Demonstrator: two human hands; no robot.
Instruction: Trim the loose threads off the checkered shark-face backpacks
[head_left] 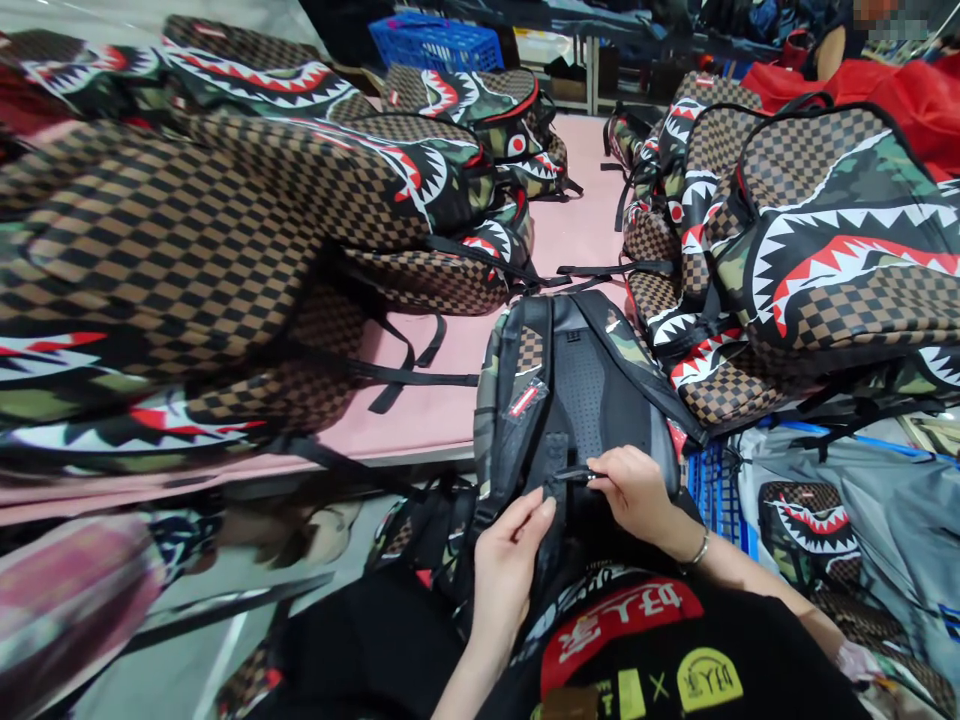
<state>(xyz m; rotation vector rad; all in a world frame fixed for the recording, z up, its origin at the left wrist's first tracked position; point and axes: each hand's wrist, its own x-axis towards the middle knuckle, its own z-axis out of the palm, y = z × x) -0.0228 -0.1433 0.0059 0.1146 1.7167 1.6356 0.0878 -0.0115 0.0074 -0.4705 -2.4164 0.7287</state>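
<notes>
A backpack (611,400) lies in front of me at the table's edge, its black padded back and shoulder straps facing up, with camouflage and brown check at its sides. My right hand (634,495) is closed in a pinch on a thin black strap (574,474) above the lower part of the backpack. Just left of it, my left hand (510,555) has thumb and finger pressed together beside the dark webbing; what they hold, if anything, is hidden. A small red and white label (527,398) in clear wrapping sits on the left shoulder strap.
Heaped check-patterned backpacks (180,240) with shark mouths fill the left of the pink table (420,400); more backpacks (847,230) are stacked right. A blue crate (435,42) stands behind. Low right, a grey plastic bag (892,520) lies near a blue basket (720,490).
</notes>
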